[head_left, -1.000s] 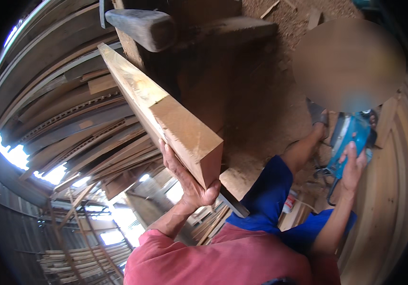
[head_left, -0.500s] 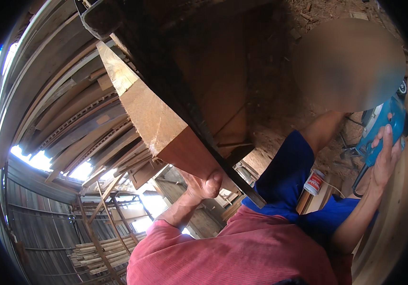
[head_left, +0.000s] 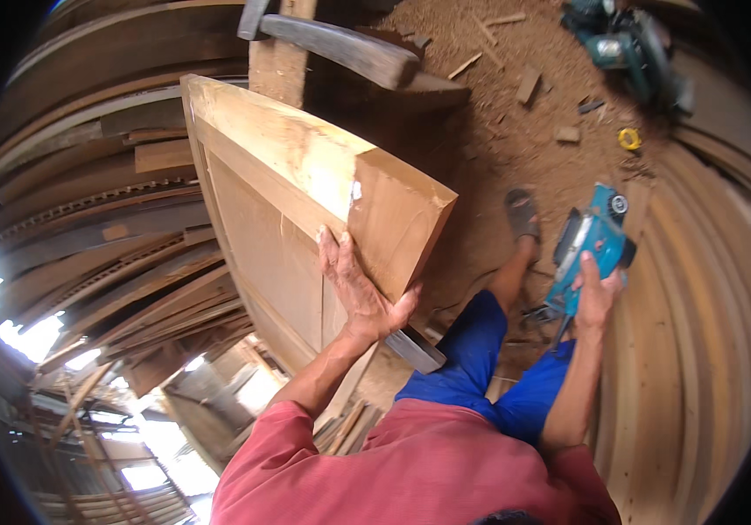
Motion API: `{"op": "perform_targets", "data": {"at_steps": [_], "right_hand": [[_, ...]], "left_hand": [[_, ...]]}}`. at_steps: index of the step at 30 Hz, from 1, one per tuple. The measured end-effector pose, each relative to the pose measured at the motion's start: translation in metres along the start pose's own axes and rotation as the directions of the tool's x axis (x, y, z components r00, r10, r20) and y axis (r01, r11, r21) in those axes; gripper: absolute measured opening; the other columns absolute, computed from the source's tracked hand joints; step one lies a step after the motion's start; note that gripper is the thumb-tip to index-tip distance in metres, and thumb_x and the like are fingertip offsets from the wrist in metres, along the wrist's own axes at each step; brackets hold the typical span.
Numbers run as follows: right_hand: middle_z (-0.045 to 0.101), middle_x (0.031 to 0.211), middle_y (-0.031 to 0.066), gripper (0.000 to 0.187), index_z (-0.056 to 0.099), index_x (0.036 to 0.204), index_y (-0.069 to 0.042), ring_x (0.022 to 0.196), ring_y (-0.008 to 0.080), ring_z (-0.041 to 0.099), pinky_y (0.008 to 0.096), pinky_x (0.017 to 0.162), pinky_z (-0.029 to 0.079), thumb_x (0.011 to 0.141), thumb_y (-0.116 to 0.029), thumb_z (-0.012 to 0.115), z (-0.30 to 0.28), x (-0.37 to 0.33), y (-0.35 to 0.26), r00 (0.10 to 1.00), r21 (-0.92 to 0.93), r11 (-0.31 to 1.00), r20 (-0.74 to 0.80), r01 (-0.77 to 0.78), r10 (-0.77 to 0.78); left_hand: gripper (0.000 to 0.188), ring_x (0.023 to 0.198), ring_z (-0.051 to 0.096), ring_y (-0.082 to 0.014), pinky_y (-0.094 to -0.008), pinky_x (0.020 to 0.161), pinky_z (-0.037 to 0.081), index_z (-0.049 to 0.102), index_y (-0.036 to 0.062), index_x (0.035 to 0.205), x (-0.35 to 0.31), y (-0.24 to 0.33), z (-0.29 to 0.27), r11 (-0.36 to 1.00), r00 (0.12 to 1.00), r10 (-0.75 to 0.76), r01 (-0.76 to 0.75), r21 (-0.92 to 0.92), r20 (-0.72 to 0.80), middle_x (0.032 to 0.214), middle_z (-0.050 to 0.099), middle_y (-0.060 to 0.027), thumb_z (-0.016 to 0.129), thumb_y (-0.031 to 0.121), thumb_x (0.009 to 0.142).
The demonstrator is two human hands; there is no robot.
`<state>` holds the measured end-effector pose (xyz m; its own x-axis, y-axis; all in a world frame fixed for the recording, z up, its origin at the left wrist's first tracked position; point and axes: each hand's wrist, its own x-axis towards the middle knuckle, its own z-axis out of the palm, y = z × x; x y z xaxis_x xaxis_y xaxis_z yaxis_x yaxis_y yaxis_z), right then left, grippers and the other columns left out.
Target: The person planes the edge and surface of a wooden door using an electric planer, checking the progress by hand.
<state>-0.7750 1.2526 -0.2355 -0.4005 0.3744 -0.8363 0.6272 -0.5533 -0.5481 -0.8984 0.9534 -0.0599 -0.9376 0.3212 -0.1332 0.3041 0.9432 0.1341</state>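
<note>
My left hand (head_left: 360, 293) grips the near end of a pale wooden panel door (head_left: 262, 223), which stands on its edge. Its fingers lie over the panelled face and the thumb is at the end's lower corner. In my right hand (head_left: 597, 293) is a teal electric planer (head_left: 601, 236), held by its rear handle, with a dark cord below. The planer is off to the right, apart from the door. A dark bar (head_left: 417, 350) juts out under the door's near end, by my left wrist.
A tool with a thick wooden handle (head_left: 340, 48) lies past the door's far side. On the shavings-strewn floor (head_left: 489, 105) are offcuts, a yellow ring (head_left: 628, 138) and another teal power tool (head_left: 634, 57). Long boards (head_left: 656, 350) lie at right; stacked planks (head_left: 87, 210) fill the left.
The view has shifted, showing more of the door's face and floor. My left hand's fingers now spread over the door's face. The planer remains in my right hand, now nearer the middle of the view.
</note>
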Motion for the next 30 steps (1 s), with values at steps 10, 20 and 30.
{"op": "perform_targets", "data": {"at_steps": [10, 20, 30], "right_hand": [[0.056, 0.078, -0.0002, 0.038, 0.056, 0.126, -0.003, 0.057, 0.0086, 0.053, 0.0253, 0.051, 0.045, 0.095, -0.02, 0.072, 0.011, -0.076, -0.131, 0.956, 0.05, 0.966, 0.137, 0.255, -0.259], [0.053, 0.074, 0.0, 0.038, 0.056, 0.125, -0.001, 0.055, 0.0093, 0.051, 0.0253, 0.05, 0.044, 0.095, -0.019, 0.071, -0.007, -0.116, -0.206, 0.925, -0.027, 0.934, 0.153, 0.356, -0.348], [0.059, 0.078, -0.0014, 0.031, 0.062, 0.117, -0.002, 0.056, 0.0066, 0.05, 0.0251, 0.051, 0.042, 0.09, -0.014, 0.072, 0.06, -0.189, -0.261, 0.833, -0.235, 0.85, 0.436, 0.472, -0.342]], "left_hand": [[0.116, 0.146, 0.023, -0.0549, -0.0641, 0.119, 0.021, 0.034, 0.0048, 0.149, -0.016, -0.015, 0.004, 0.995, 0.988, -0.075, 0.065, -0.08, -0.138, 0.159, 0.023, -0.0354, 0.093, 0.042, 0.056], [0.113, 0.15, 0.021, -0.0494, -0.0641, 0.118, 0.022, 0.04, 0.0098, 0.145, -0.007, -0.009, -0.009, 0.979, 0.975, -0.183, 0.168, -0.12, -0.13, 0.162, 0.024, -0.0288, 0.093, 0.046, 0.051], [0.113, 0.152, 0.017, -0.0469, -0.064, 0.12, 0.017, 0.038, 0.0119, 0.146, -0.015, -0.013, 0.0, 0.965, 0.968, -0.227, 0.208, -0.162, -0.105, 0.163, 0.022, -0.0271, 0.091, 0.05, 0.054]]}}
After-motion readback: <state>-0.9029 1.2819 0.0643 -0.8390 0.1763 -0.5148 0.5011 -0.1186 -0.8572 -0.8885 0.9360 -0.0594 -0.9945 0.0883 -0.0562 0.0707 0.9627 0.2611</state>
